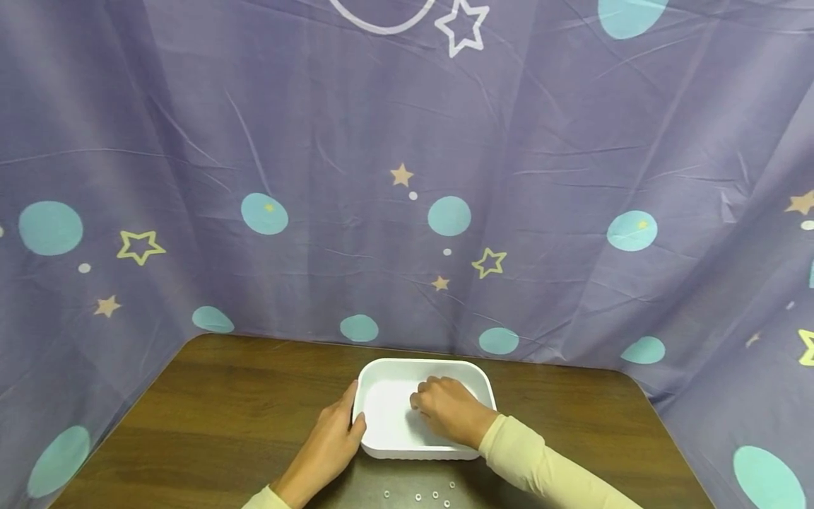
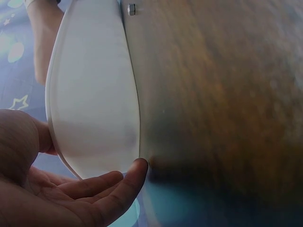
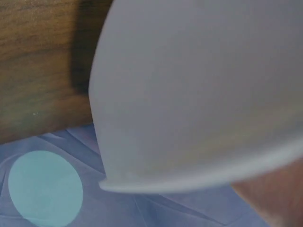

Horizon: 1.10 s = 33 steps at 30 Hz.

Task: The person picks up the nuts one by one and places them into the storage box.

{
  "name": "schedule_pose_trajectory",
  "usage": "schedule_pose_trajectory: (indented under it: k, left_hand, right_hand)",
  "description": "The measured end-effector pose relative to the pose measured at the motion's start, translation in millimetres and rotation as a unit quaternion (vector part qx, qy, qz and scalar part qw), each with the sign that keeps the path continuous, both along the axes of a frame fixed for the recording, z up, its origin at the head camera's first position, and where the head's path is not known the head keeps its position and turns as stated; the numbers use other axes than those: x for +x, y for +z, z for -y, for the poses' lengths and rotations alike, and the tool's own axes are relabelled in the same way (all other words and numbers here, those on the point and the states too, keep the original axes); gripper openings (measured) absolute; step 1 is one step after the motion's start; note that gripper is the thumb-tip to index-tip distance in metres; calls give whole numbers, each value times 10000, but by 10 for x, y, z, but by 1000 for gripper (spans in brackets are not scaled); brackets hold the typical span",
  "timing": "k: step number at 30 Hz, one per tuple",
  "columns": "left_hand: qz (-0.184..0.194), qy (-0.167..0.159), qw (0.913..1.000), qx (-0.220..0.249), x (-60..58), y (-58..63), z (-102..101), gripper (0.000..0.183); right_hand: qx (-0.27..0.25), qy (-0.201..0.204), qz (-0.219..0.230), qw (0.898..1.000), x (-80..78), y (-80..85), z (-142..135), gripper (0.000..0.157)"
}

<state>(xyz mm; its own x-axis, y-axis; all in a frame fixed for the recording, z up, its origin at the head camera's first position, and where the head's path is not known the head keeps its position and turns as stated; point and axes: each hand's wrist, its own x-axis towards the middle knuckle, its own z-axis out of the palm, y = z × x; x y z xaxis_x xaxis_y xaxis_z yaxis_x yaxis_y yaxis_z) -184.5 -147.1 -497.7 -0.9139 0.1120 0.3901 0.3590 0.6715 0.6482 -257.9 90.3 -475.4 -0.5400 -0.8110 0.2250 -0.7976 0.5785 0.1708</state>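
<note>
A white rectangular tray [image 1: 385,452] with rounded corners stands on the table. At its left end my left hand [image 1: 332,437] grips the wall, thumb at the rim. The left wrist view shows the fingers of the left hand [image 2: 90,196] against the tray's outer wall [image 2: 94,94]. My right hand [image 1: 450,410] reaches over the right side into the tray, its fingers bent and low over the floor. In the right wrist view the tray's wall [image 3: 189,94] hides the fingertips; I cannot tell whether they hold anything.
Several small metal nuts [image 1: 435,495] lie on the brown wooden table [image 1: 254,396] in front of the tray. One hex nut [image 2: 131,9] shows close to the tray's wall in the left wrist view. A purple patterned curtain [image 1: 356,155] hangs behind the table and along both sides.
</note>
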Motion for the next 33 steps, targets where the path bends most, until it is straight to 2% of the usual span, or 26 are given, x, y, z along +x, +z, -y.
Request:
schedule_pose_trajectory:
  k: [4,8,18,26,33]
  left_hand:
    - [1,34,10000,-43,10,-7,-11,58]
    - [-82,29,9999,-77,15,-18,-13,58]
    - [-235,26,9997,-78,0,-13,-5,58]
    - [-48,32,10000,-33,-15,-11,6,58]
    - [-117,49,9999,-65,-3,-32,5,57]
  right_hand:
    - [-85,19,-93,9999,86,113,-38,10]
    - [-417,121,-156,9989,205,253,-100,9]
    - [-1039,504,-323,9928,521,488,-303,16]
    - [-840,729,-483,9926,789,545,-332,15]
    - [-918,1085,-640,9878,1007,448,-280,18]
